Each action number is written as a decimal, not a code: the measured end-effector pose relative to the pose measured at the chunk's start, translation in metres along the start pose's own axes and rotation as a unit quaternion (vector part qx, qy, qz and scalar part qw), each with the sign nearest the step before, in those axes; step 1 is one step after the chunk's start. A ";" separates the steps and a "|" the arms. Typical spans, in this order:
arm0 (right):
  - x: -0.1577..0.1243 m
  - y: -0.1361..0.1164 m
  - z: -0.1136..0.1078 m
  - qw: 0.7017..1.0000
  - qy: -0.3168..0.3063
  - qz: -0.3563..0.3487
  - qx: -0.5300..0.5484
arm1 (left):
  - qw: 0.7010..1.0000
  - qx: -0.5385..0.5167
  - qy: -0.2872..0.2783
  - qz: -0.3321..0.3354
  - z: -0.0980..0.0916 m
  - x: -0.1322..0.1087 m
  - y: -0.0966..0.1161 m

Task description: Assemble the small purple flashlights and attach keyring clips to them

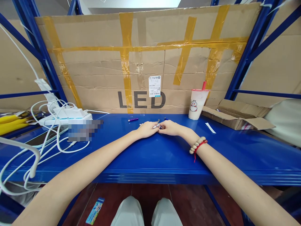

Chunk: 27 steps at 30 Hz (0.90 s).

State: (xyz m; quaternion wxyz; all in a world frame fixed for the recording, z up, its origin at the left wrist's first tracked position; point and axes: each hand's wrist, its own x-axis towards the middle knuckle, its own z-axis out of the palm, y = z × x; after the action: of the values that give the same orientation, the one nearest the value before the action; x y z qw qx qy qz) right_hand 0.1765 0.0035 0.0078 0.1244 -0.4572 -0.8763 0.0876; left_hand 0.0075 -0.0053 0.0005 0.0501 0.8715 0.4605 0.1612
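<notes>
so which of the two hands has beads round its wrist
The right hand: a pale bead bracelet and a red cord circle its wrist, while the left hand has a bare wrist.

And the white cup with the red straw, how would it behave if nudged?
The cup would probably tip if pushed near its top, being tall and narrower at the base. Its smooth-looking side might feel a bit slippery. The red straw, sticking up, could easily get knocked.
</notes>
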 end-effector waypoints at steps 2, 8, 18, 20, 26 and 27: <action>0.000 0.000 -0.001 1.000 -0.001 -0.003 0.002 | 1.000 0.001 0.001 -0.003 0.000 0.000 0.000; -0.004 -0.007 -0.005 1.000 -0.008 -0.025 0.007 | 1.000 0.011 -0.001 -0.002 0.000 0.000 0.000; -0.008 -0.017 -0.010 1.000 -0.013 -0.022 0.009 | 1.000 0.020 -0.006 -0.009 -0.001 -0.001 0.002; -0.007 -0.015 -0.008 1.000 -0.012 -0.024 0.010 | 1.000 0.021 -0.008 -0.011 -0.001 -0.001 0.003; -0.005 -0.008 -0.004 1.000 -0.012 -0.011 0.008 | 1.000 0.023 -0.012 -0.008 -0.004 -0.003 0.006; -0.006 -0.009 -0.004 1.000 -0.013 -0.008 0.009 | 1.000 0.025 -0.013 -0.007 -0.004 -0.003 0.006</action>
State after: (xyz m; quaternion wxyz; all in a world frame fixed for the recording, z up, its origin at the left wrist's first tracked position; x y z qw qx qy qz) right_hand 0.1742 -0.0057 0.0136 0.1181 -0.4478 -0.8806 0.1001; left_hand 0.0096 -0.0112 0.0049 0.0358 0.8714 0.4695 0.1377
